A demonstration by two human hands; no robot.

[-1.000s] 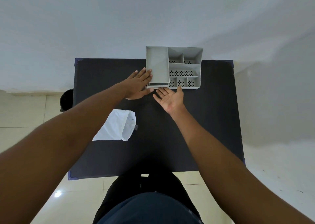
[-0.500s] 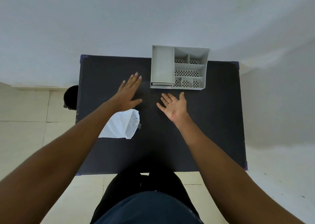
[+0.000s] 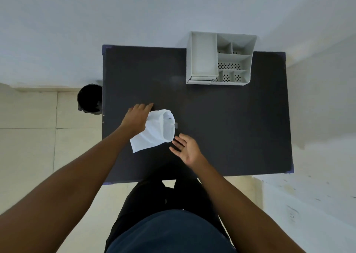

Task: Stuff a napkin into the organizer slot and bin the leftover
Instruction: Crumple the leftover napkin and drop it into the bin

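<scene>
Counter (image 3: 221, 117): dark, set against a pale wall.
Floor (image 3: 28, 137): cream tiles; black bin (image 3: 90, 100) just left.
Organizer (image 3: 220, 58): grey, far edge.
Napkin (image 3: 154, 130): white (partly curled), mid-counter.
Left hand (image 3: 137, 117): resting on the napkin's edge; grip unclear.
Right hand (image 3: 185, 149): spread wide, empty, just beside the napkin.

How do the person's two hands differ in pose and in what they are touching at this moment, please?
The left hand lies palm down on the white wrapper, covering its left edge; the right hand is palm up with fingers spread, beside the wrapper's right end, seemingly not gripping it. Both are over the black table.
</scene>
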